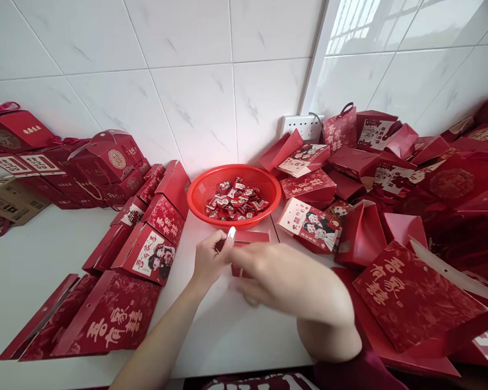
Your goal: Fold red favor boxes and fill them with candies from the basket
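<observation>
the small red box [251, 236] is between the two hands, over the white table [215, 341] and just on the near side of the red basket [235, 221], in which wrapped sweets [238, 200] lie; whether it rests on the table i cannot tell. to do this handling well, i think one hand should keep the box steady by its side, while the other works with light pressure, because the card looks thin and may get a crease. it seems better to line up the edges first and to press only after this. the right forearm should also not come too much over the box, since a good part of it is hidden here. the left hand [210, 254] is nearly closed: its fingers are bent, and with the thumb they seem to pinch the left edge of the box. the right hand [260, 276] lies across the box, its fingers partly bent, but it is blurred, so i cannot tell if it holds something or only touches. finished-looking boxes [106, 319] stand in rows on the left, and more boxes [415, 298] lie piled on the right.
</observation>
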Tool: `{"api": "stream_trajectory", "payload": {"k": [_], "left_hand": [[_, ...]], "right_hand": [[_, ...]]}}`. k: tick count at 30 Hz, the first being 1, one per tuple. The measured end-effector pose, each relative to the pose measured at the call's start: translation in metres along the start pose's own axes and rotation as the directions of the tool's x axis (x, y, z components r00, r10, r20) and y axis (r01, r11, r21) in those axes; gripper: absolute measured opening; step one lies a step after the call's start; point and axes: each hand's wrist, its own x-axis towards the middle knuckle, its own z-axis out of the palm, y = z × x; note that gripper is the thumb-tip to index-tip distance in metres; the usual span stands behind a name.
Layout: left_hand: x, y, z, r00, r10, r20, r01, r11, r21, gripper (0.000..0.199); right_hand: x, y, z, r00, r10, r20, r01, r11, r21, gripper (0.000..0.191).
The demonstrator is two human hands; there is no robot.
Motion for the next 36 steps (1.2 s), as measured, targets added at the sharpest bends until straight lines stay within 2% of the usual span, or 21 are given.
{"api": "stream_trajectory", "payload": {"k": [3, 5, 6, 8, 9, 12, 16, 19, 22, 24, 25, 28, 30, 32, 33, 36], "left_hand": [[-0.008, -0.018, 0.007, 0.995, -0.026, -0.098, 0.019, 0.998, -0.065, 0.016], [-0.012, -0.025, 0.011, 0.992, -0.011, -0.129, -0.002, 0.995, -0.102, 0.019], [-0.013, -0.028, 0.013, 0.992, 0.022, -0.126, -0.036, 0.993, -0.115, 0.024], [-0.016, -0.036, 0.018, 0.975, 0.175, -0.136, -0.19, 0.976, -0.106, 0.028], [-0.018, -0.04, 0.021, 0.95, 0.27, -0.16, -0.286, 0.954, -0.09, 0.03], [-0.024, -0.054, 0.027, 0.829, 0.486, -0.278, -0.507, 0.862, -0.004, 0.034], [-0.028, -0.063, 0.027, 0.724, 0.573, -0.385, -0.581, 0.807, 0.108, 0.043], [-0.026, -0.059, 0.021, 0.675, 0.629, -0.386, -0.609, 0.77, 0.191, 0.042], [-0.023, -0.053, 0.012, 0.644, 0.681, -0.347, -0.628, 0.731, 0.269, 0.042], [-0.022, -0.049, 0.005, 0.637, 0.702, -0.318, -0.628, 0.712, 0.314, 0.04], [-0.023, -0.047, 0.002, 0.63, 0.713, -0.308, -0.624, 0.701, 0.345, 0.039], [-0.023, -0.04, -0.005, 0.575, 0.767, -0.285, -0.625, 0.637, 0.452, 0.039], [-0.023, -0.035, -0.008, 0.529, 0.809, -0.255, -0.647, 0.579, 0.496, 0.038], [-0.023, -0.03, -0.01, 0.515, 0.832, -0.208, -0.684, 0.545, 0.486, 0.037], [-0.023, -0.028, -0.01, 0.527, 0.828, -0.189, -0.693, 0.548, 0.468, 0.037], [-0.025, -0.022, -0.011, 0.608, 0.771, -0.188, -0.678, 0.628, 0.383, 0.037]], "right_hand": [[0.012, 0.033, -0.003, 0.972, 0.227, -0.053, -0.226, 0.974, 0.028, 0.023], [0.022, 0.055, 0.001, 0.927, 0.37, -0.065, -0.372, 0.928, -0.03, 0.022], [0.027, 0.064, 0.004, 0.903, 0.426, -0.059, -0.429, 0.9, -0.072, 0.022], [0.036, 0.075, 0.01, 0.878, 0.477, -0.029, -0.477, 0.87, -0.129, 0.026], [0.039, 0.078, 0.013, 0.88, 0.475, -0.008, -0.471, 0.871, -0.139, 0.03], [0.046, 0.077, 0.02, 0.904, 0.423, 0.058, -0.414, 0.902, -0.124, 0.044], [0.048, 0.062, 0.023, 0.952, 0.289, 0.1, -0.277, 0.953, -0.122, 0.058], [0.047, 0.053, 0.023, 0.962, 0.249, 0.115, -0.233, 0.962, -0.139, 0.061], [0.044, 0.05, 0.02, 0.954, 0.276, 0.115, -0.261, 0.957, -0.13, 0.039], [0.04, 0.052, 0.015, 0.971, 0.223, 0.087, -0.22, 0.974, -0.043, 0.024], [0.038, 0.054, 0.012, 0.979, 0.195, 0.065, -0.196, 0.981, 0.007, 0.022], [0.033, 0.061, 0.001, 0.981, 0.193, -0.029, -0.19, 0.978, 0.087, 0.034], [0.031, 0.065, -0.006, 0.97, 0.219, -0.103, -0.207, 0.972, 0.114, 0.036], [0.03, 0.067, -0.009, 0.959, 0.231, -0.165, -0.207, 0.966, 0.153, 0.032], [0.031, 0.067, -0.01, 0.953, 0.237, -0.187, -0.205, 0.963, 0.173, 0.03], [0.034, 0.065, -0.009, 0.94, 0.258, -0.223, -0.21, 0.953, 0.217, 0.029]]}}
